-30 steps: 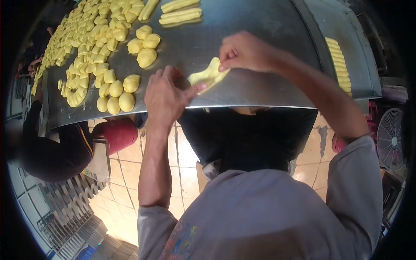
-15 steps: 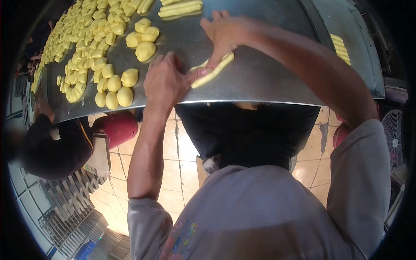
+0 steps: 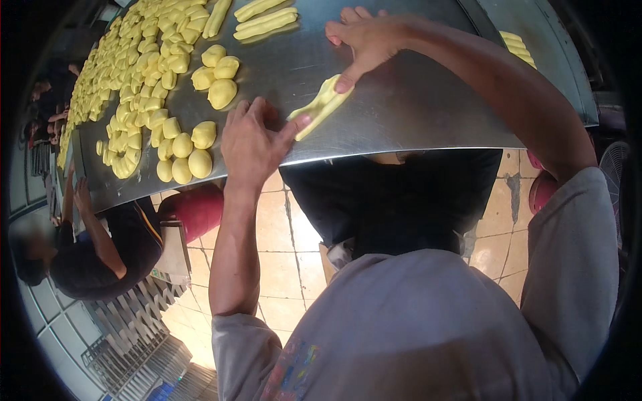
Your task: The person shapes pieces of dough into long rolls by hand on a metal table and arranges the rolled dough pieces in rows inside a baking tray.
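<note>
A flattened strip of yellow dough lies slantwise on the metal table near its front edge. My left hand is at its lower left end, the thumb resting on the dough and the fingers loosely bent beside it on the metal. At the upper right end, the thumb of my right hand presses on the strip while the other fingers spread out beyond it. Neither hand is wrapped round the dough. The strip has a hollow along its middle and uneven edges.
Rolled dough sticks lie at the far side, with round dough balls to the left. Many dough pieces cover the table's far left. More sticks lie right. A co-worker sits left, near metal racks.
The dough has gone from a narrow folded roll to a wider, flatter strip. My hands have drawn apart, the right thumb shifting up and right along it. The co-worker's arms have moved.
</note>
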The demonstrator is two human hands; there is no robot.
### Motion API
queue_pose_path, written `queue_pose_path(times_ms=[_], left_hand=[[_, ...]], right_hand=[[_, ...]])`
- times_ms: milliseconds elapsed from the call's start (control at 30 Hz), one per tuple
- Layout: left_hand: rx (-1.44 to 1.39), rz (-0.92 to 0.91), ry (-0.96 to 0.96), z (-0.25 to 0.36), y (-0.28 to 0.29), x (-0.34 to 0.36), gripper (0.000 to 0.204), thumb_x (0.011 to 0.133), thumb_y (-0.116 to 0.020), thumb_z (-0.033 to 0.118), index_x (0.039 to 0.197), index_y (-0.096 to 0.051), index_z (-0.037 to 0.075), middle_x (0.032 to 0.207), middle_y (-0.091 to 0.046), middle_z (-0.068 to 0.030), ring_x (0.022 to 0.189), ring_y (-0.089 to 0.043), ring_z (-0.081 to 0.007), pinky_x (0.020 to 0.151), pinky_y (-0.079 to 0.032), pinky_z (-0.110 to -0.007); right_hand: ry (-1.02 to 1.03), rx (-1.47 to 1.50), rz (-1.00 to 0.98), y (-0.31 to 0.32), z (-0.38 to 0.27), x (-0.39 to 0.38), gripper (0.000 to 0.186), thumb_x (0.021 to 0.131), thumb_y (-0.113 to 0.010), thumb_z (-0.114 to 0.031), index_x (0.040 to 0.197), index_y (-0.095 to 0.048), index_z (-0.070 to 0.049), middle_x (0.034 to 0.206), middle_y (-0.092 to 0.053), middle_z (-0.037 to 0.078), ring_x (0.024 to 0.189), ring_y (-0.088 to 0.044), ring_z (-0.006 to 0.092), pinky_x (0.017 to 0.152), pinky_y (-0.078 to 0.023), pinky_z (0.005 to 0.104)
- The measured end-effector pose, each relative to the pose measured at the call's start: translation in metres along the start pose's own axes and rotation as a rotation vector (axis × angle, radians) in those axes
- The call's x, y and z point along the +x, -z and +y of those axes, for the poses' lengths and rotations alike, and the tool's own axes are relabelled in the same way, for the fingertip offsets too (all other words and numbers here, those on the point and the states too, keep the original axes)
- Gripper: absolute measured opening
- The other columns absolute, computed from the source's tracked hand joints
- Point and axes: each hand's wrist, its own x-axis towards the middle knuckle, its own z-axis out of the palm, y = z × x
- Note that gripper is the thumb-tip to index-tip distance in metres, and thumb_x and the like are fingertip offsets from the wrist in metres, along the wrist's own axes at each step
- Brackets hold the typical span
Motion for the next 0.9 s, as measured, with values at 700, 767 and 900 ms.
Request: queue_pose_path(times_ms=[700,767,900], left_hand=[[-0.053,0.024,-0.008,-0.008,-0.007,0.016,0.061,0.064,-0.071,0.062,0.072,-0.058,0.003,0.073,-0.059,-0.0101,0.072,-0.058,-0.0287,0.065,-0.045,-0.039],[-0.037,-0.057,0.099,0.003,-0.002,0.021,0.061,0.063,-0.072,0.061,0.072,-0.057,0.003,0.074,-0.060,-0.0104,0.072,-0.058,-0.0285,0.067,-0.045,-0.039],[0.014,-0.127,0.222,0.009,0.003,0.023,0.061,0.065,-0.070,0.062,0.072,-0.058,0.003,0.074,-0.059,-0.0107,0.072,-0.058,-0.0286,0.069,-0.045,-0.038]], right_hand=[[-0.097,-0.019,-0.064,0.003,-0.026,0.013,0.104,0.052,-0.072,-0.072,0.129,-0.040,-0.009,0.130,-0.038,0.017,0.124,-0.034,0.0330,0.092,-0.034,0.0544],[-0.095,-0.038,-0.054,-0.002,-0.033,0.013,0.104,0.053,-0.072,-0.072,0.129,-0.040,-0.009,0.130,-0.037,0.018,0.124,-0.034,0.0329,0.092,-0.033,0.0546],[-0.248,-0.117,0.031,0.004,-0.047,0.012,0.098,0.055,-0.071,-0.071,0.127,-0.041,-0.011,0.128,-0.038,0.016,0.124,-0.033,0.0320,0.091,-0.033,0.0507]])
